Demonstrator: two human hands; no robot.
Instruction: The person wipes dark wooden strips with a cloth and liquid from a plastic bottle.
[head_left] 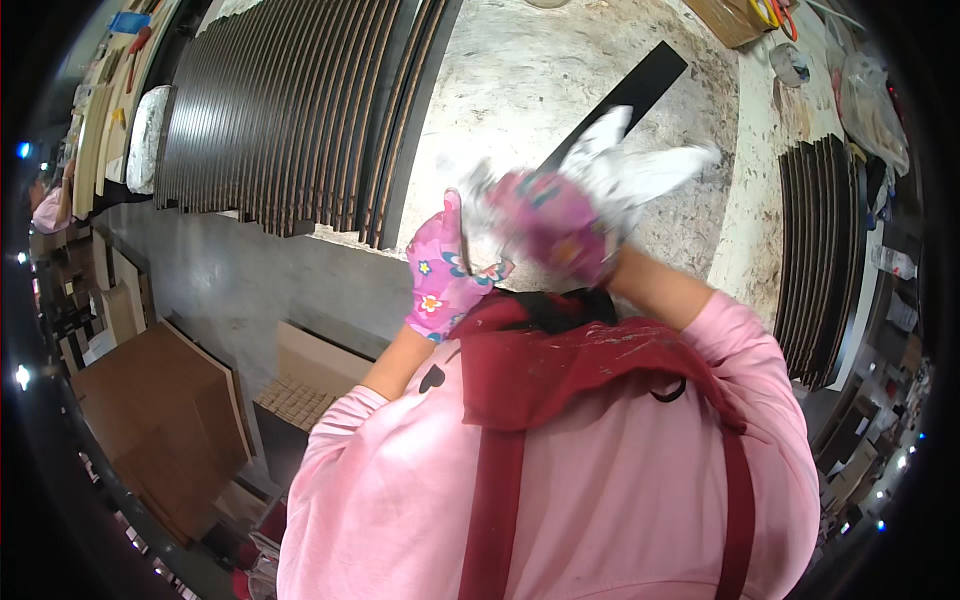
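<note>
From where I stand, the head view shows one worker at a paint-scuffed worktable [490,90], both hands in pink floral gloves. The right hand [555,228], blurred, appears closed round a crumpled white cloth [660,172]; its fingertips cannot be made out. The left hand [442,272] has its thumb raised apart from the fingers, a thin dark edge showing between them; whether it pinches that edge I cannot tell. One loose black strip [640,90] lies diagonally on the table beyond the cloth, its near end hidden. A long row of dark strips [270,120] stands to the worker's left, a smaller stack of dark strips [822,260] to the right. In my judgement, wiping is under way and the batch is partway through; which group is finished and which remains cannot be determined
</note>
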